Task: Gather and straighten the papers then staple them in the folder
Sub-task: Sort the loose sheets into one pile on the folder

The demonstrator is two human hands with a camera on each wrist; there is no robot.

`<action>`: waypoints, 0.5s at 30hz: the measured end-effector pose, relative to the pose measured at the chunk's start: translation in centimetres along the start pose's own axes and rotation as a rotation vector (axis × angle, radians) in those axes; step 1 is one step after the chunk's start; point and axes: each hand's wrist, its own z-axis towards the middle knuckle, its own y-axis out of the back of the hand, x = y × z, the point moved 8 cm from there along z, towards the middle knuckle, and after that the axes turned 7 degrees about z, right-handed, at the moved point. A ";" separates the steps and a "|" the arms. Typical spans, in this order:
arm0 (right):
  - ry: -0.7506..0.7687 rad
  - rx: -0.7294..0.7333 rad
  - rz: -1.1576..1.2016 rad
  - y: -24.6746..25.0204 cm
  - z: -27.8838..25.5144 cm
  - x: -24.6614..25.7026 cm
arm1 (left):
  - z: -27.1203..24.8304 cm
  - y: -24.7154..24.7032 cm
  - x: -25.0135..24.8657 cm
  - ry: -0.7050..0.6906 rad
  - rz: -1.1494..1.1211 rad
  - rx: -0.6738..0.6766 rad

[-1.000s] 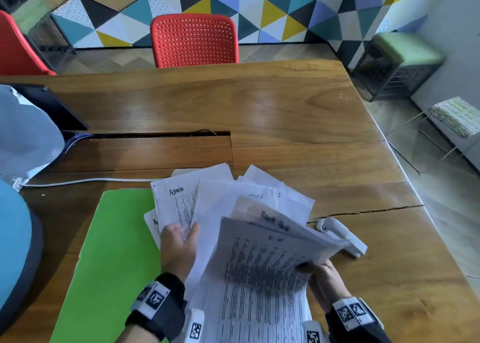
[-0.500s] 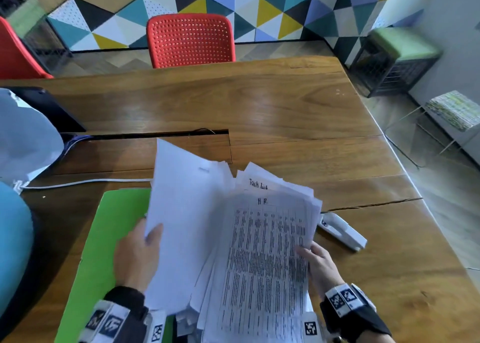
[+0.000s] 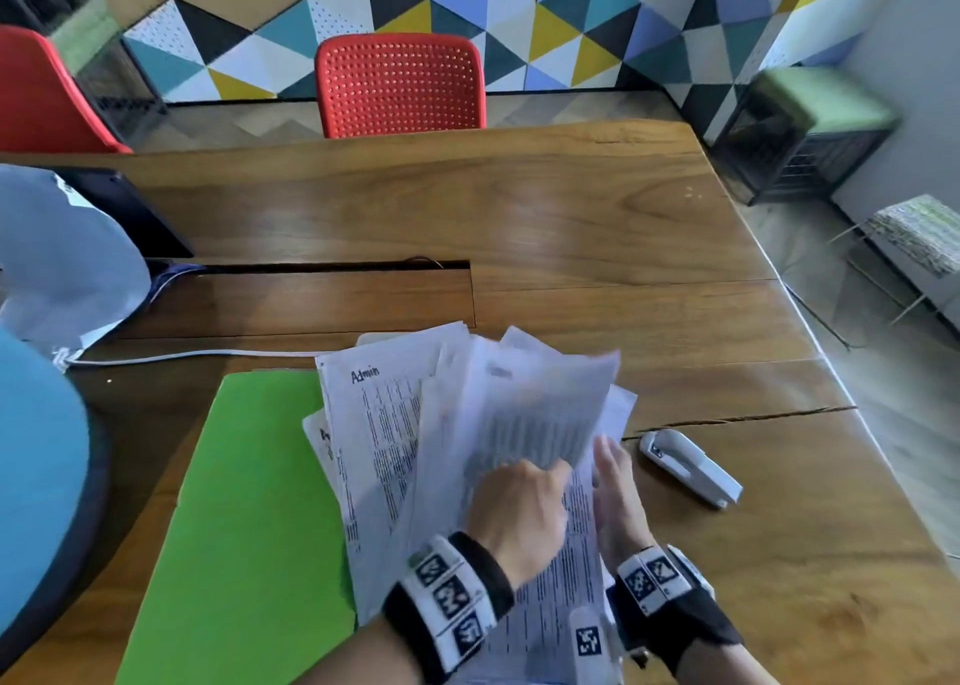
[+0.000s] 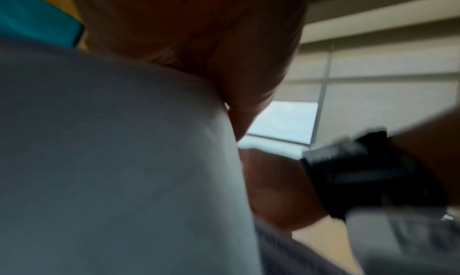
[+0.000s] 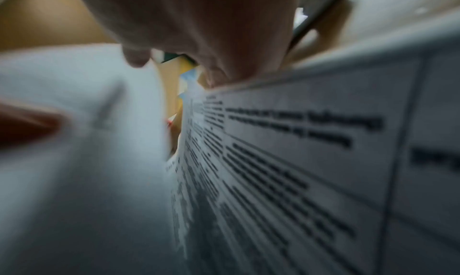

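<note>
Papers (image 3: 395, 440) lay fanned in a loose, uneven pile on the wooden table (image 3: 571, 227), their left part overlapping the right edge of the green folder (image 3: 244, 502), which lay flat beside them. One sheet headed "Admin" showed near the pile's left side; the upper sheets were blurred. Both hands were in among the sheets at the near right of the pile. The left hand (image 3: 519, 513) had its fingers curled into the papers, seemingly gripping a raised sheet, though blur hid the fingertips. The right hand (image 3: 615, 497) stood on edge against the pile's right side, fingers fairly straight and together, touching the paper; from the right wrist view its thumb and fingers (image 5: 135, 58) seemed to close over a printed sheet's edge, so I could not tell whether it pinched or merely pressed. Just right of the hands, apart from the pile, a white stapler (image 3: 688, 469) lay on the table. Farther off stood a red chair (image 3: 400, 87) at the far side, a white cable (image 3: 182, 356) ran across the wood, and a pale bag (image 3: 57, 263) sat at the left
</note>
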 end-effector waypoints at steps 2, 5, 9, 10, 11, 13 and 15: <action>-0.137 0.064 0.207 0.0 -0.2 -0.7 | 0.5 -4.0 -0.7 -0.056 -0.071 0.163; -0.161 0.109 0.200 0.3 -0.5 -0.7 | -0.3 -7.4 -1.0 -0.103 -0.321 0.466; -0.143 -0.015 -0.011 2.9 0.3 -1.4 | -0.2 -5.2 4.5 0.156 -0.768 0.205; -0.163 -0.016 -0.001 3.4 0.1 -1.5 | -0.2 -4.3 7.7 0.279 -0.747 0.038; -0.178 -0.018 0.029 4.1 -0.2 -1.6 | -0.6 -3.8 11.1 0.422 -0.682 -0.107; -0.199 -0.047 0.101 6.5 -0.5 -1.8 | -2.1 -4.3 17.0 0.700 -0.573 -0.194; -0.222 -0.098 0.183 9.1 -0.7 -2.6 | -3.0 -6.6 18.9 0.801 -0.543 -0.055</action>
